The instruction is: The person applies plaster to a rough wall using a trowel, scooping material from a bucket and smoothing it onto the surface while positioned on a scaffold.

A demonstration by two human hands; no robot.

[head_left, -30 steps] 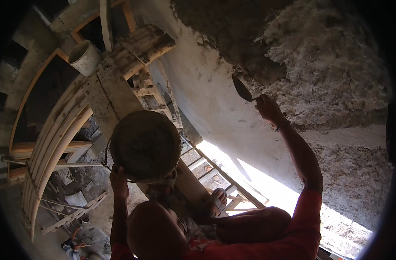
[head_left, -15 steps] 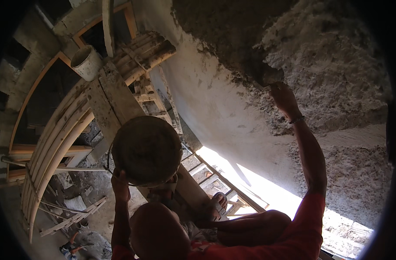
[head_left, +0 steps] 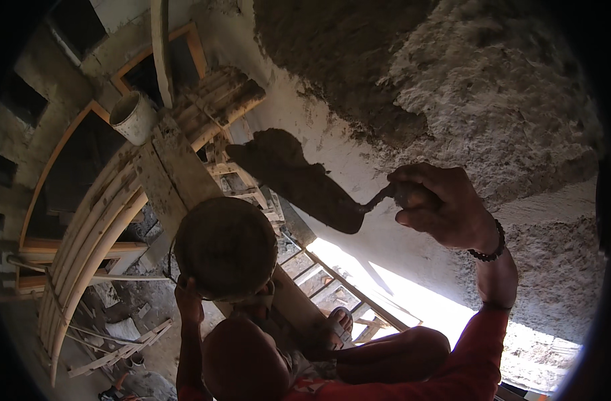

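Note:
My right hand [head_left: 445,207] is closed round the handle of a trowel [head_left: 305,194], held out in front of the wall. A lump of wet mortar [head_left: 278,147] lies along the blade's far part. The blade is apart from the wall and points left. My left hand [head_left: 189,301] grips the near left side of a dark round bucket [head_left: 225,247], which is above the plank; its fingers are partly hidden. The bucket's inside is too dark to make out well. Dark fresh mortar [head_left: 332,60] covers the upper part of the wall, beside rough pale plaster [head_left: 486,100].
I am seated on a high wooden plank [head_left: 175,160]. A white bucket [head_left: 133,117] stands at its far end, beside lashed bamboo poles [head_left: 95,247]. Below are a ladder-like frame [head_left: 325,284] and a littered floor. Another person [head_left: 111,394] shows at the lower left.
My right hand has drawn back from the wall toward me, and the trowel with mortar on it now shows in full. My left hand stays on the bucket.

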